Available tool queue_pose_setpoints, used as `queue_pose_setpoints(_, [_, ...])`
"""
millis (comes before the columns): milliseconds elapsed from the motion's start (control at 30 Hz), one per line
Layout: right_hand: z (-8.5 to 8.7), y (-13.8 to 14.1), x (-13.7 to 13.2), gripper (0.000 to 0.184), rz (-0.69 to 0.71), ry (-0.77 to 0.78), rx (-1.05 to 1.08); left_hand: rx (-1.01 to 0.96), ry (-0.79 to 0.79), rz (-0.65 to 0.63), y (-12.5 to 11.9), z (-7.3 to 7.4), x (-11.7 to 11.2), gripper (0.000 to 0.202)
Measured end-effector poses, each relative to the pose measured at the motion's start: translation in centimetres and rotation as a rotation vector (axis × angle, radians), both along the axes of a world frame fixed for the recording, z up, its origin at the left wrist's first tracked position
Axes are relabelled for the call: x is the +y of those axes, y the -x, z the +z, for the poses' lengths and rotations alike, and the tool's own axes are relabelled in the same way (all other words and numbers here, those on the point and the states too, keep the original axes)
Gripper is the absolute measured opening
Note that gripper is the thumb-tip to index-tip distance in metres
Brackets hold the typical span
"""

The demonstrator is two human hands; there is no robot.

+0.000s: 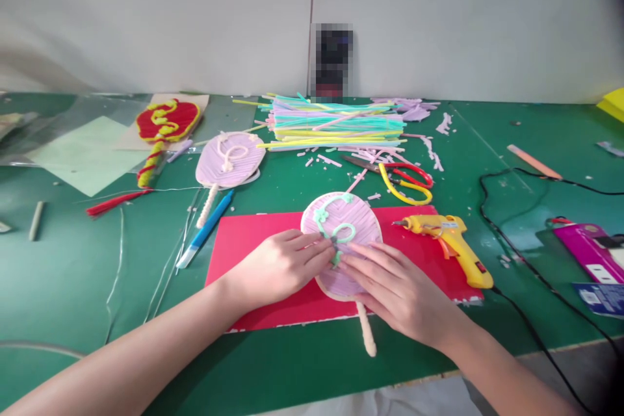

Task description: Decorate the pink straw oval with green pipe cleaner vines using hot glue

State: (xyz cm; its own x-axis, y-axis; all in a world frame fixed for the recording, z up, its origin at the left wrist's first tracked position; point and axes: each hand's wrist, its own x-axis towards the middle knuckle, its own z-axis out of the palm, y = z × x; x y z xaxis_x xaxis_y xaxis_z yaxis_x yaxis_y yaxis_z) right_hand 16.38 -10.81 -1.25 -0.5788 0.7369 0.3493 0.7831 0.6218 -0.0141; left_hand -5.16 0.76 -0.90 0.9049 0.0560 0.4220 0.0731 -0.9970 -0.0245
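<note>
A small lilac fan [358, 218] with a cream twisted handle lies on a red sheet [244, 240] in front of me. A mint-green looped cord [336, 231] sits on its face. My left hand [277, 266] rests on the fan's left side, fingertips pressed together on the lower end of the green cord. My right hand [397, 289] covers the fan's lower right, its fingers stretched toward the same spot and touching the cord.
A yellow glue gun [453, 244] lies on the sheet's right end, its black cable trailing right. Red-and-yellow scissors [407, 181], a pile of coloured straws [336, 125], a second lilac fan [231, 159], a red-yellow fan [166, 120] and a blue pen [207, 227] lie behind on the green table.
</note>
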Motion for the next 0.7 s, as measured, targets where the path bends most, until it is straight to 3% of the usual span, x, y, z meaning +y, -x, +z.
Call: queue_pose_setpoints(700, [0.13, -0.14, 0.31, 0.034, -0.015, 0.061, 0.04, -0.032, 0.189, 0.072, -0.06, -0.77, 0.09, 0.025])
